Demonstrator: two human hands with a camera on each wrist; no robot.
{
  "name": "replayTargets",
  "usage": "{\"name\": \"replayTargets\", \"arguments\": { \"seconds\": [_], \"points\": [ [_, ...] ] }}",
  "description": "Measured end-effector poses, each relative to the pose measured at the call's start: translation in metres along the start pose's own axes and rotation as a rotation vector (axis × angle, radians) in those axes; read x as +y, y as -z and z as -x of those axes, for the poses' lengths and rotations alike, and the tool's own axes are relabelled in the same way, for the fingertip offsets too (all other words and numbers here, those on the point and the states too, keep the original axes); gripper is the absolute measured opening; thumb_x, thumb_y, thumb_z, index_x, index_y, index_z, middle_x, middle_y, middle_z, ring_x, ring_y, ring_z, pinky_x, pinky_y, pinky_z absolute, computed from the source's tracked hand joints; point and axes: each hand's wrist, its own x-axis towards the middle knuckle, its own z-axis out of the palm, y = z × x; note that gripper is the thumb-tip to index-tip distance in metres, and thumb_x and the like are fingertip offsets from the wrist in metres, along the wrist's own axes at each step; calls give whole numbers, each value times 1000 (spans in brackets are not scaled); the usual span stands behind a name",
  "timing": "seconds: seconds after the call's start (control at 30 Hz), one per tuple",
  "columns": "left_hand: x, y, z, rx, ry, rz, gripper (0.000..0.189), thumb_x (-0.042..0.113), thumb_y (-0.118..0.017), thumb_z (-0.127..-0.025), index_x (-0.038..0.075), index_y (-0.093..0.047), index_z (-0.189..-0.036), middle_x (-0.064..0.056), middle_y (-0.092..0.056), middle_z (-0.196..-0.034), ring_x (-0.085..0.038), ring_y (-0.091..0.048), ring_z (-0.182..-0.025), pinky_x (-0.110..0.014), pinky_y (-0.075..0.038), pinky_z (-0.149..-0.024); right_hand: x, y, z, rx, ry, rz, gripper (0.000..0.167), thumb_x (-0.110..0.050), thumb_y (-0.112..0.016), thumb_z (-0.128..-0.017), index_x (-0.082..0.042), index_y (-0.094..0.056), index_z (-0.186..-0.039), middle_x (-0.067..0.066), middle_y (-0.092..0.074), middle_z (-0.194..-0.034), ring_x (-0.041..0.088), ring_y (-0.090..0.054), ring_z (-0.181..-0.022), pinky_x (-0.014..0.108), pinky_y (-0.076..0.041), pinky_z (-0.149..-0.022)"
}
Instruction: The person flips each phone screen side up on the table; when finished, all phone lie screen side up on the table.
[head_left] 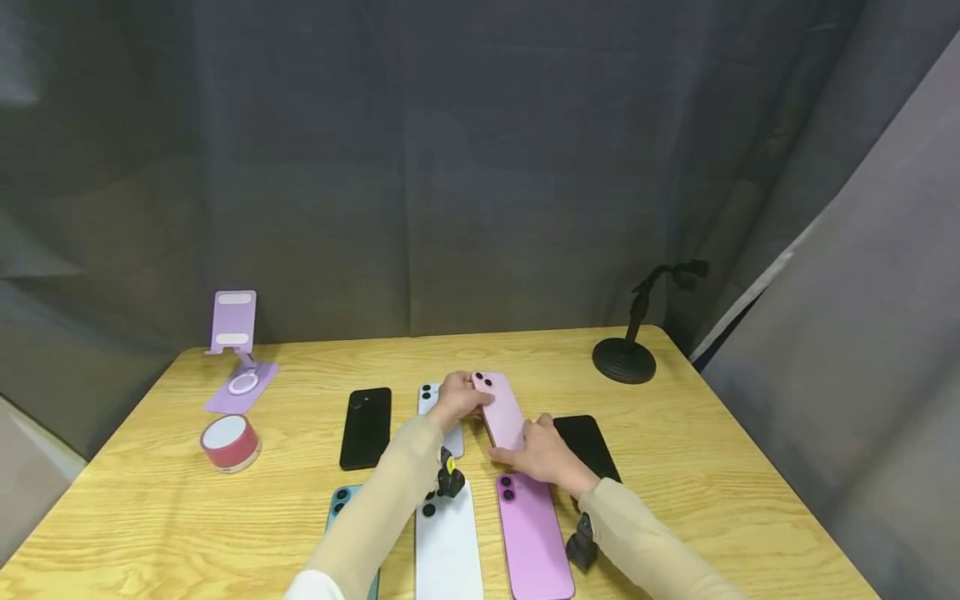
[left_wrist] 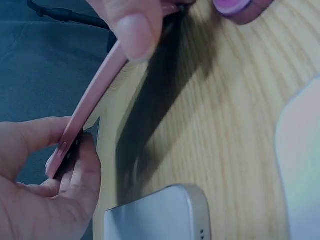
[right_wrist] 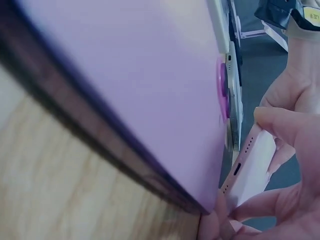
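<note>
Both hands hold a light pink phone (head_left: pixel 501 408), its camera side up. My left hand (head_left: pixel 459 398) pinches its far left edge between thumb and fingers. My right hand (head_left: pixel 546 454) grips the near end, thumb at one corner. In the left wrist view the phone (left_wrist: pixel 92 100) is tilted and raised off the table, casting a shadow. The port end of the phone (right_wrist: pixel 245 165) faces the right wrist camera. A brighter pink-purple phone (head_left: pixel 534 537) lies just below my right hand. A pale blue phone (head_left: pixel 428 400) lies partly hidden beside my left hand.
A white phone (head_left: pixel 448 546), a teal phone (head_left: pixel 342 498) and two black phones, left (head_left: pixel 366 427) and right (head_left: pixel 588 446), lie around. A lilac phone stand (head_left: pixel 234 321) and a pink-sided roll (head_left: pixel 231 442) stand left. A black stand (head_left: pixel 624 360) is back right.
</note>
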Motion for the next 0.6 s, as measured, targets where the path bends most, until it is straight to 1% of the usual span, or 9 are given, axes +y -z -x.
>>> {"name": "replayTargets", "arguments": {
  "seconds": [0.1, 0.2, 0.23, 0.33, 0.43, 0.5, 0.53, 0.57, 0.6],
  "points": [
    [3, 1, 1, -5, -12, -12, 39, 3, -71, -80, -2, -51, -114, -13, -64, -94, -12, -59, -67, -34, -57, -75, 3, 2, 0, -21, 10, -12, 81, -46, -73, -79, 18, -52, -123, 22, -52, -103, 25, -51, -85, 38, -51, -69],
    [5, 1, 3, -4, -27, -16, 32, 3, -70, -78, 3, -48, -101, -5, -57, -82, -12, -54, -64, -31, -53, -67, 5, 5, 1, -48, 17, -24, 83, -44, -73, -80, 16, -48, -130, 25, -54, -108, 27, -51, -92, 42, -51, -76],
    [5, 1, 3, -1, -39, -15, 32, 3, -70, -77, 4, -46, -98, -4, -54, -80, -12, -53, -64, -29, -51, -64, 6, 6, 1, -58, 17, -32, 83, -43, -73, -80, 16, -46, -132, 27, -54, -111, 28, -51, -95, 44, -51, -79],
    [5, 1, 5, 7, -65, -11, 33, 4, -70, -76, 7, -42, -93, -3, -51, -82, -13, -50, -68, -23, -44, -60, 6, 10, 4, -78, 9, -57, 82, -38, -72, -83, 16, -40, -136, 31, -51, -121, 32, -51, -104, 49, -49, -89],
    [4, 0, 6, 27, -101, -17, 34, 5, -70, -75, 6, -42, -94, -5, -52, -88, -15, -50, -76, -21, -42, -62, 7, 11, 6, -84, -5, -75, 81, -33, -71, -86, 16, -35, -139, 34, -46, -128, 35, -50, -110, 52, -47, -93],
    [4, 0, 6, 41, -113, -19, 34, 6, -71, -74, 6, -43, -94, -6, -53, -90, -17, -50, -80, -22, -42, -67, 6, 11, 7, -81, -3, -75, 79, -31, -71, -86, 15, -34, -140, 34, -47, -127, 32, -51, -106, 49, -49, -90],
    [4, 0, 7, 46, -121, -17, 33, 6, -70, -73, 6, -44, -94, -7, -54, -90, -17, -51, -81, -23, -43, -68, 6, 11, 7, -78, 3, -80, 77, -29, -71, -87, 14, -35, -140, 34, -48, -127, 30, -52, -102, 45, -50, -86],
    [4, 0, 7, 52, -130, -17, 33, 7, -70, -73, 6, -45, -93, -7, -55, -91, -18, -51, -82, -24, -43, -71, 7, 11, 7, -77, 12, -92, 76, -28, -71, -87, 14, -35, -139, 34, -50, -126, 27, -54, -92, 41, -52, -78],
    [4, 0, 8, 53, -138, -14, 32, 7, -70, -73, 6, -45, -93, -8, -56, -92, -18, -51, -82, -25, -44, -72, 7, 11, 6, -81, 21, -107, 74, -26, -70, -87, 13, -36, -139, 34, -54, -119, 23, -54, -80, 36, -51, -69]
  ]
}}
